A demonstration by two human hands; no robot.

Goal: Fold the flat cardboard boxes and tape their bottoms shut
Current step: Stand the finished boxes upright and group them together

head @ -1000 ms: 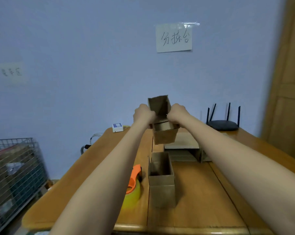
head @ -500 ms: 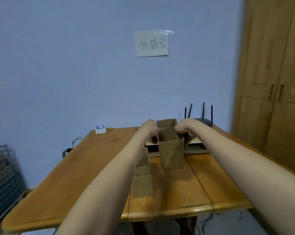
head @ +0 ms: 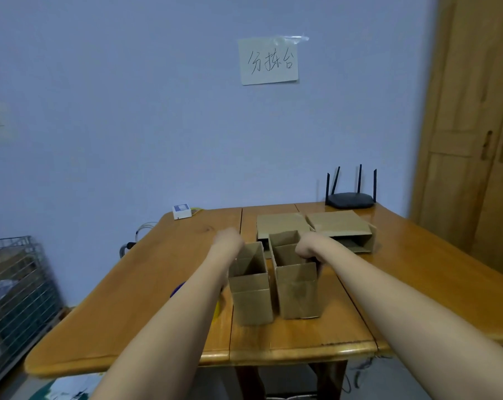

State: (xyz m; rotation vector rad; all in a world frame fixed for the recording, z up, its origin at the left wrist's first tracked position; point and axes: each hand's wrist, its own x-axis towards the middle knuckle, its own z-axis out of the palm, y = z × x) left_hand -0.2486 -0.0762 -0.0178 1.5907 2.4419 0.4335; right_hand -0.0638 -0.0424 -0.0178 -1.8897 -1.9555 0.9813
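Two folded cardboard boxes stand upright and open-topped side by side on the wooden table [head: 302, 342]. My right hand [head: 308, 249] grips the top right wall of the right box [head: 298, 293], which rests on the table. My left hand [head: 227, 243] is blurred and sits at the upper left corner of the left box [head: 251, 298]; its fingers are hidden, so I cannot see a grip. Two flat boxes [head: 282, 225] [head: 341, 223] lie behind them. A yellow sliver of the tape roll [head: 217, 310] shows beside my left forearm.
A black router [head: 350, 200] and a small white device [head: 182, 211] sit at the table's far edge. A wire cage [head: 13, 284] stands on the floor to the left, and a wooden wardrobe [head: 475, 140] on the right. A paper note [head: 269, 60] hangs on the wall.
The box held in the air with both hands has come down onto the table beside the other one. My left hand has left it and moved left.
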